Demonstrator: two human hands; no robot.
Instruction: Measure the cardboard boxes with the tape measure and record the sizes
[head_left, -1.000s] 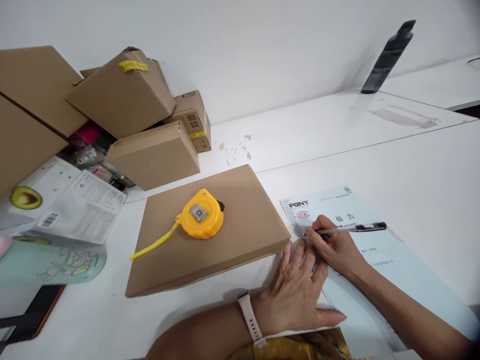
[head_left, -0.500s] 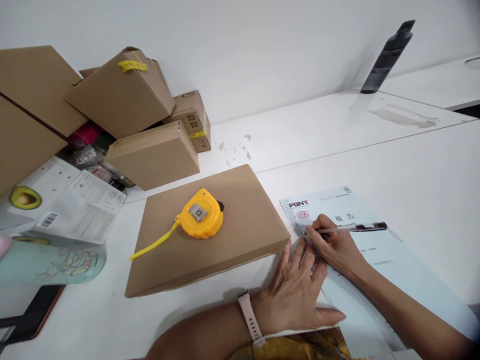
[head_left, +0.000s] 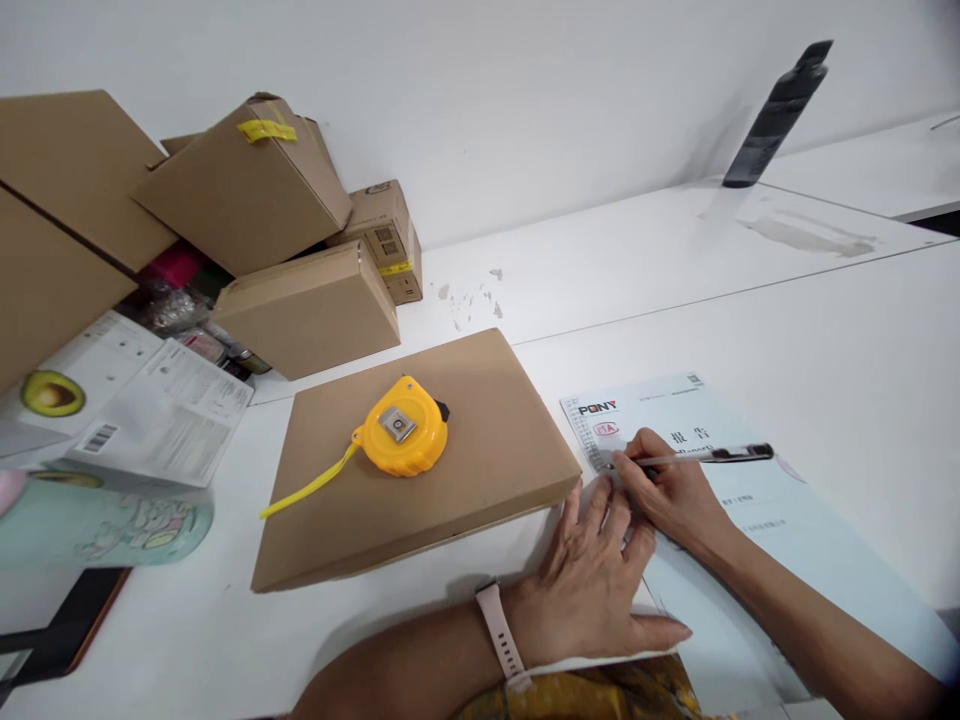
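Note:
My right hand [head_left: 667, 490] is closed round a pen [head_left: 739, 454], its tip down at the left edge of a pale blue paper [head_left: 757, 500] printed with "PONY". Handwritten marks run along that edge. Flat beside it, fingers stretched out, lies my left hand [head_left: 592, 580], touching the table and the paper's edge; a pink watch strap circles the wrist. Just left of my fingertips is a flat cardboard box [head_left: 480, 420]. On top of that box rests a yellow tape measure [head_left: 405, 430] with a yellow strap trailing to the left.
Cardboard boxes [head_left: 307, 310] are piled at the back left against the wall. A white carton with an avocado picture [head_left: 157, 410] and a mint-green bottle [head_left: 142, 525] lie at the left. A dark bottle [head_left: 776, 120] stands at the far right on the white table [head_left: 660, 310].
Hardly anything differs. Both hands keep their places, the pen staying on the paper's left edge; the view has shifted very slightly.

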